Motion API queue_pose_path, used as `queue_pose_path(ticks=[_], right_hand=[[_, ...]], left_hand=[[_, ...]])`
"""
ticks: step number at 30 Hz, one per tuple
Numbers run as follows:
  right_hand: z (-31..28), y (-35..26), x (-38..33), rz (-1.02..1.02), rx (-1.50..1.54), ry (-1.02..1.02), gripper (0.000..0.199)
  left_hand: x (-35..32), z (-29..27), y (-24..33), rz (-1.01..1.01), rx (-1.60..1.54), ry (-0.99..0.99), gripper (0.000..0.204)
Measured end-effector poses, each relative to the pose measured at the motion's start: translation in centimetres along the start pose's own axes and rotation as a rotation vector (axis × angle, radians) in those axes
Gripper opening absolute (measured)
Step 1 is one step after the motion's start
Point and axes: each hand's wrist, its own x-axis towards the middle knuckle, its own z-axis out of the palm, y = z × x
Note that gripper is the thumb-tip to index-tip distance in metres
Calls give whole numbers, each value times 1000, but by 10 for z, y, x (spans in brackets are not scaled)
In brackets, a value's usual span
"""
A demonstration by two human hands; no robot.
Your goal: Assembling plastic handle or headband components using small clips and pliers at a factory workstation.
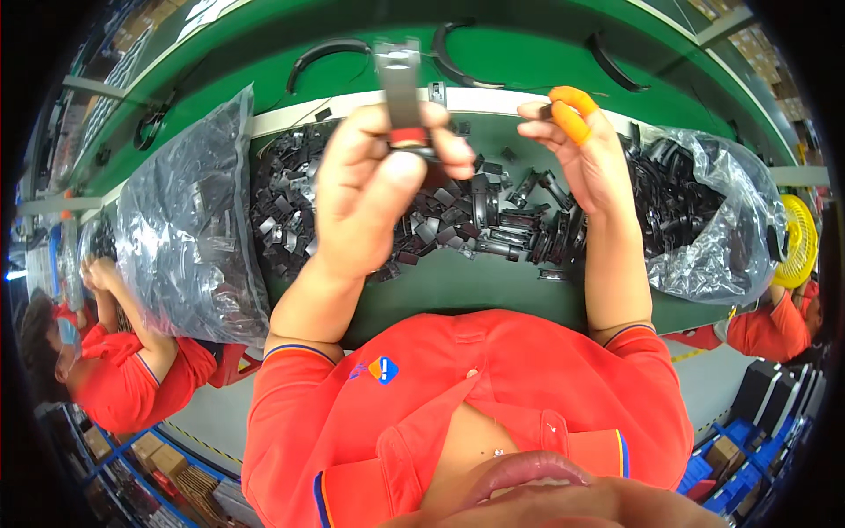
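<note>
The grey metal strip (400, 84) with its red-and-black end piece stands upright in our left hand (374, 189), raised above the counter (475, 286), with the fingers closed round its lower end. Our right hand (585, 145), orange cots on two fingertips, hangs beside it with fingers pinched on a tiny dark bit we cannot make out. Much seems left, we judge: the heap of small black parts (458, 220) lies thick on the counter between two full plastic bags (189, 229), while curved black bands (330, 53) lie beyond
</note>
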Motion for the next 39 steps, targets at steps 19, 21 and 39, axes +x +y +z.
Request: queue_pose_path(ticks=[19, 21, 39], right_hand=[[49, 12, -35, -367, -109, -16, 16], [46, 13, -35, -361, -221, -72, 23], [51, 8, -32, -426, -550, -112, 24]], left_hand=[[-7, 16, -37, -163, 362, 58, 36], [-9, 15, -37, -167, 360, 43, 36], [-22, 30, -44, -347, 177, -35, 32]])
